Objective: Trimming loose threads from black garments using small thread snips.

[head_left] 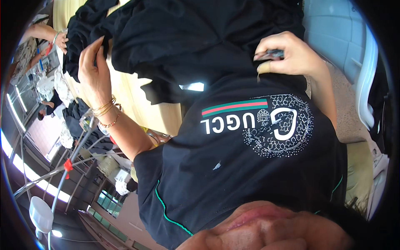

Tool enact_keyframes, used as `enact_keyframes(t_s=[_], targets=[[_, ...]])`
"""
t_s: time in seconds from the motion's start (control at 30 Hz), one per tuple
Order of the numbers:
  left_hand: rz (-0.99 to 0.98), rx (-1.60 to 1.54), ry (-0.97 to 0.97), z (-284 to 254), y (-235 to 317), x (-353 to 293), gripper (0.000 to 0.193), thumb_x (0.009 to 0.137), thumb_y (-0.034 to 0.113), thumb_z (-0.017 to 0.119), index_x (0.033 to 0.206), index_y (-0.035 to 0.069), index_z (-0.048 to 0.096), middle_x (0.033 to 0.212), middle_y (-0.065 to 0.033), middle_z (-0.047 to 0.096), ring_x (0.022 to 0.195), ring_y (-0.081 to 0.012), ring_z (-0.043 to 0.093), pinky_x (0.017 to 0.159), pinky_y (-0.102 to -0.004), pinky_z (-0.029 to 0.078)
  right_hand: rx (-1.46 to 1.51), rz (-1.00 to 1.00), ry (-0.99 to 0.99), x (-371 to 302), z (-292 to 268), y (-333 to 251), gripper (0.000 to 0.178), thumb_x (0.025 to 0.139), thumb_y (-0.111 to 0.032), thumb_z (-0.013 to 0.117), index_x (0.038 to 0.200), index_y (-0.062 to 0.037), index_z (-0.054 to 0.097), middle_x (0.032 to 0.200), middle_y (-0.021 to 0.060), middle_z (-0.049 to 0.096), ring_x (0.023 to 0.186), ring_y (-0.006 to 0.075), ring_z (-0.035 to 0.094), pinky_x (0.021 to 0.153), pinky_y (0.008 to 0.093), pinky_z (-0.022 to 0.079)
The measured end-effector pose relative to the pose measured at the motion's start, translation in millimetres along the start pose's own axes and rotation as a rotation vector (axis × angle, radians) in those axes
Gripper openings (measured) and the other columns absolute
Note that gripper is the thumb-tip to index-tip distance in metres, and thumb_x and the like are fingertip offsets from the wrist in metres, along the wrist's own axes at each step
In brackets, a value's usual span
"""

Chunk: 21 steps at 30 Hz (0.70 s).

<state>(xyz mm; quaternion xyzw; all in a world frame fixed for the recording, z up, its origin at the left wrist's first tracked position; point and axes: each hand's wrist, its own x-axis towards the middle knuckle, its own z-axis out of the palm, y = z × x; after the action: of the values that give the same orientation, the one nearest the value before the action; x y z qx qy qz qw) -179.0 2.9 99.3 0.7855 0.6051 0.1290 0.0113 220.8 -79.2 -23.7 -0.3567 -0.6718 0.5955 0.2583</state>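
Black cloth [175, 41] lies in folds over the pale wooden table [129, 89] and toward my lap. At its left side my left hand [95, 73], with bracelets on the wrist, has thumb and fingers pinched together on a fold. To the right, my right hand [287, 54] is curled round a small dark metal tool that looks like thread snips [273, 54]. Most of that tool is hidden in the palm. A yellowish wrap covers the thumb tip. The hand rests close above the cloth, near my black printed shirt.
Another person's hand [61, 41] reaches to the cloth's far left edge. A light blue plastic bin or chair [337, 37] stands at the right. Metal poles [75, 146] with a red tie rise at the left, with garment piles [79, 121] behind them.
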Motion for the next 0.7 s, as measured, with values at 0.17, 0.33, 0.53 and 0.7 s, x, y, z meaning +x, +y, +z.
enact_keyframes(t_s=[0.17, 0.33, 0.53, 0.7], targets=[[0.228, -0.456, -0.073, 24.5, 63.3, -6.2, 0.018, 0.088, -0.003, 0.068, 0.103, 0.004, 0.074, 0.099, -0.0077, 0.07, 0.091, -0.0168, 0.067, 0.081, -0.0263, 0.051, -0.007, 0.125, 0.103, 4.7, -6.8, 0.8, 0.033, 0.072, -0.008, 0.082, 0.102, -0.0044, 0.069, 0.082, -0.0029, 0.063, 0.061, 0.0038, 0.042, 0.057, 0.0216, 0.037], [0.462, -0.28, -0.254, 54.7, 100.8, -16.1, 0.024, 0.08, 0.019, 0.077, 0.103, 0.013, 0.073, 0.102, -0.0026, 0.068, 0.1, -0.0249, 0.062, 0.086, -0.0348, 0.046, -0.141, 0.102, 0.088, 11.6, 9.5, 2.6, 0.035, 0.074, -0.013, 0.082, 0.106, -0.0059, 0.07, 0.081, -0.0015, 0.063, 0.063, 0.006, 0.047, 0.063, 0.0229, 0.042], [0.221, -0.587, -0.343, 64.2, 96.0, -1.7, 0.012, 0.09, 0.007, 0.069, 0.102, 0.004, 0.07, 0.094, -0.0025, 0.069, 0.089, -0.0119, 0.065, 0.081, -0.0235, 0.048, -0.124, 0.278, 0.048, 9.7, 4.5, 3.4, 0.038, 0.076, -0.013, 0.082, 0.11, -0.0061, 0.068, 0.087, -0.001, 0.065, 0.066, 0.0064, 0.048, 0.064, 0.0222, 0.042], [-0.135, -1.153, 0.105, 4.7, 62.0, 30.8, 0.017, 0.093, 0.004, 0.065, 0.107, -0.004, 0.069, 0.099, -0.0064, 0.07, 0.09, -0.0121, 0.066, 0.085, -0.0235, 0.05, -0.118, 0.066, 0.366, 7.6, -3.6, 5.1, 0.039, 0.079, -0.01, 0.078, 0.116, -0.0104, 0.068, 0.075, -0.0024, 0.061, 0.063, 0.0067, 0.046, 0.059, 0.0241, 0.039]])
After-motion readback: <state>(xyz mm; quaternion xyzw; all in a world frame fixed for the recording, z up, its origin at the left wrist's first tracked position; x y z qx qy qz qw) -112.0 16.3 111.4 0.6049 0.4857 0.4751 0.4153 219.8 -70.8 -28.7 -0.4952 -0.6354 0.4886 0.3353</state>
